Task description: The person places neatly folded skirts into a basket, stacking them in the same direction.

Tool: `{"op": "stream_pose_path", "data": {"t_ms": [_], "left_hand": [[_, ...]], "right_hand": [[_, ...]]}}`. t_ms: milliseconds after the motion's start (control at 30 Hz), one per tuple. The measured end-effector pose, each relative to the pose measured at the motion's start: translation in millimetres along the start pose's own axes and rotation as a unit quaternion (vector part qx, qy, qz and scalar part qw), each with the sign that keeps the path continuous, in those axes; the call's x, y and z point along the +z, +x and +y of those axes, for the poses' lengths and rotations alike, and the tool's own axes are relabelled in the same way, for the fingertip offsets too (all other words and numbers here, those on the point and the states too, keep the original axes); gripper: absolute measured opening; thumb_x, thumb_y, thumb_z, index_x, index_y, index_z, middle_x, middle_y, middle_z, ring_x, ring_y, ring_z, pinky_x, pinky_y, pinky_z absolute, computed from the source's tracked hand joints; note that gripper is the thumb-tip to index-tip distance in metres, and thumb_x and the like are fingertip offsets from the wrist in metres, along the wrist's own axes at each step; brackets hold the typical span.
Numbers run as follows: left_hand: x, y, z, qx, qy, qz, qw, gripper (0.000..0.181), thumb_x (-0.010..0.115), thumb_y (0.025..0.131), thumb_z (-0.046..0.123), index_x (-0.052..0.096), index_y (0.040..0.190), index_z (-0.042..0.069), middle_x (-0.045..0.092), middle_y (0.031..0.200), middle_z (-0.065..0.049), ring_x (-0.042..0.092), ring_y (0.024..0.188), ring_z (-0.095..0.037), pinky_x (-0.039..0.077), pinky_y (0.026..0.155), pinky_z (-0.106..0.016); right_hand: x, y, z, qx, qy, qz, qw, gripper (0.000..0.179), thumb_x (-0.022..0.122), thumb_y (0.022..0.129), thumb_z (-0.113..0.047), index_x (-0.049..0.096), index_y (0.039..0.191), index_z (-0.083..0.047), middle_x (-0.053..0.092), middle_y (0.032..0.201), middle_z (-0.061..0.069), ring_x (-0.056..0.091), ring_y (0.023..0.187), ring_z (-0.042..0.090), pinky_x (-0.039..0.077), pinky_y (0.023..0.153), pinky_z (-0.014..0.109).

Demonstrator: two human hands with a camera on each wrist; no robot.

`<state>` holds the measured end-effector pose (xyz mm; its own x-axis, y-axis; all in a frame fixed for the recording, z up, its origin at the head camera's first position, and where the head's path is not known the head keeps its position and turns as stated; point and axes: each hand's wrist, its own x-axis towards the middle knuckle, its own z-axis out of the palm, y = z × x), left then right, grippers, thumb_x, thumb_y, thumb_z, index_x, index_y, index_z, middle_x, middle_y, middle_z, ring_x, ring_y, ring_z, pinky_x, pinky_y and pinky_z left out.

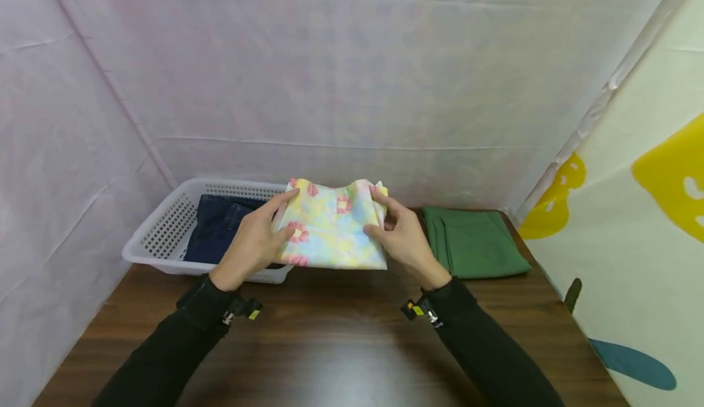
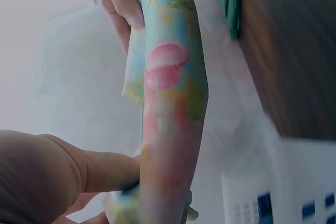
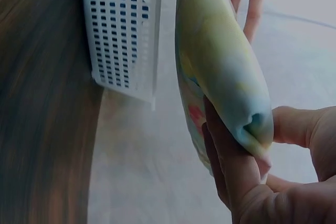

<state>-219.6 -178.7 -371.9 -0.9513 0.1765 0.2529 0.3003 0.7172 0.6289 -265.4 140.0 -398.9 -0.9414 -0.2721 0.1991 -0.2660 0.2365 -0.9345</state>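
A folded pastel cloth (image 1: 332,230) with pink flowers is held up above the table, between both hands. My left hand (image 1: 254,239) grips its left side, with the thumb on the near face. The right hand (image 1: 408,239) pinches the opposite side. In the right wrist view, the fingers (image 3: 228,156) lie on one side of the folded cloth (image 3: 220,51) and the thumb (image 3: 294,125) on the other. Seen from the left wrist, the bundle (image 2: 170,93) shows a rounded, layered fold. What kind of garment it is, I cannot tell.
A white perforated basket (image 1: 144,253) stands at the table's back left, with folded dark-blue denim (image 1: 211,227) inside. Folded green fabric (image 1: 478,245) lies at the back right of the brown wooden table (image 1: 335,340). Pale fabric walls (image 1: 341,77) enclose the back and sides.
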Motion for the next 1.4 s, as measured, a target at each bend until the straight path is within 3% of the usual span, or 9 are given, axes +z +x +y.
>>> {"op": "stream_pose_path", "data": {"t_ms": [100,233,333,800,1000,1133,1233,1333,1400], "left_hand": [[-8.7,2.7,-8.9,-0.015,0.004,0.006,0.9999,0.072,0.067,0.118,0.012,0.039,0.183,0.026,0.075,0.137,-0.029,0.034,0.052,-0.018,0.034,0.056,-0.034],[-21.6,4.8,-21.0,-0.035,0.008,0.012,0.9993,0.072,0.066,0.118,0.010,0.039,0.184,0.023,0.069,0.148,-0.035,0.035,0.052,-0.019,0.036,0.056,-0.036],[-31.1,6.3,-29.9,-0.046,0.017,0.018,0.9986,0.073,0.066,0.117,0.008,0.039,0.184,0.020,0.050,0.175,-0.035,0.036,0.053,-0.019,0.037,0.056,-0.036],[-70.8,17.8,-76.0,-0.083,0.052,0.030,0.9947,0.075,0.064,0.115,0.006,0.035,0.184,0.007,0.046,0.172,-0.044,0.051,0.058,-0.023,0.045,0.054,-0.035],[-76.8,16.3,-97.8,-0.095,0.068,0.045,0.9922,0.073,0.063,0.112,0.002,0.038,0.180,0.001,0.048,0.169,-0.044,0.060,0.088,-0.038,0.046,0.066,-0.035],[-78.1,14.4,-108.8,-0.107,0.066,0.050,0.9908,0.073,0.062,0.109,-0.001,0.040,0.178,-0.001,0.050,0.167,-0.044,0.058,0.104,-0.046,0.050,0.074,-0.039],[-78.1,14.8,-115.5,-0.119,0.072,0.053,0.9889,0.072,0.061,0.109,-0.001,0.040,0.178,-0.001,0.047,0.170,-0.045,0.058,0.117,-0.053,0.056,0.087,-0.056],[-77.8,15.2,-122.0,-0.123,0.082,0.058,0.9873,0.072,0.062,0.110,-0.001,0.040,0.178,-0.002,0.046,0.171,-0.045,0.057,0.129,-0.060,0.053,0.103,-0.071],[-77.3,15.6,-126.3,-0.125,0.086,0.051,0.9871,0.073,0.062,0.109,-0.002,0.039,0.178,-0.002,0.048,0.169,-0.046,0.059,0.124,-0.058,0.056,0.096,-0.065]], "right_hand": [[13.4,11.4,-2.9,0.020,0.045,-0.016,0.9986,0.083,0.079,0.109,-0.002,0.044,0.181,-0.025,0.062,0.163,0.019,0.078,0.136,0.039,0.067,0.091,0.029],[32.5,27.4,-7.1,0.033,0.069,-0.029,0.9966,0.088,0.080,0.106,0.003,0.043,0.182,-0.020,0.059,0.165,0.022,0.076,0.138,0.042,0.070,0.095,0.034],[47.2,39.5,-11.1,0.031,0.061,-0.033,0.9971,0.090,0.082,0.103,0.005,0.043,0.182,-0.015,0.058,0.169,0.023,0.076,0.137,0.042,0.071,0.098,0.037],[109.6,79.8,-22.9,0.023,0.030,-0.076,0.9964,0.091,0.084,0.105,-0.004,0.038,0.183,-0.012,0.070,0.154,0.027,0.076,0.130,0.037,0.070,0.102,0.038],[130.1,88.9,-25.7,0.015,-0.027,-0.112,0.9932,0.110,0.092,0.098,0.001,0.027,0.186,-0.010,0.077,0.140,0.030,0.079,0.108,0.023,0.068,0.090,0.028],[141.0,92.6,-27.7,0.011,-0.075,-0.130,0.9887,0.114,0.094,0.097,0.000,0.023,0.186,-0.008,0.069,0.156,0.030,0.069,0.107,0.016,0.060,0.086,0.021],[148.2,94.3,-30.2,0.008,-0.096,-0.137,0.9858,0.112,0.093,0.098,-0.002,0.023,0.186,-0.004,0.066,0.163,0.027,0.065,0.110,0.014,0.057,0.089,0.020],[155.0,94.2,-32.5,0.001,-0.125,-0.153,0.9803,0.112,0.092,0.099,-0.005,0.021,0.185,0.001,0.075,0.144,0.022,0.064,0.099,0.012,0.055,0.087,0.019],[157.9,93.0,-34.0,0.003,-0.156,-0.163,0.9742,0.112,0.093,0.100,-0.011,0.021,0.184,0.003,0.077,0.136,0.019,0.062,0.098,0.011,0.056,0.098,0.019]]}}
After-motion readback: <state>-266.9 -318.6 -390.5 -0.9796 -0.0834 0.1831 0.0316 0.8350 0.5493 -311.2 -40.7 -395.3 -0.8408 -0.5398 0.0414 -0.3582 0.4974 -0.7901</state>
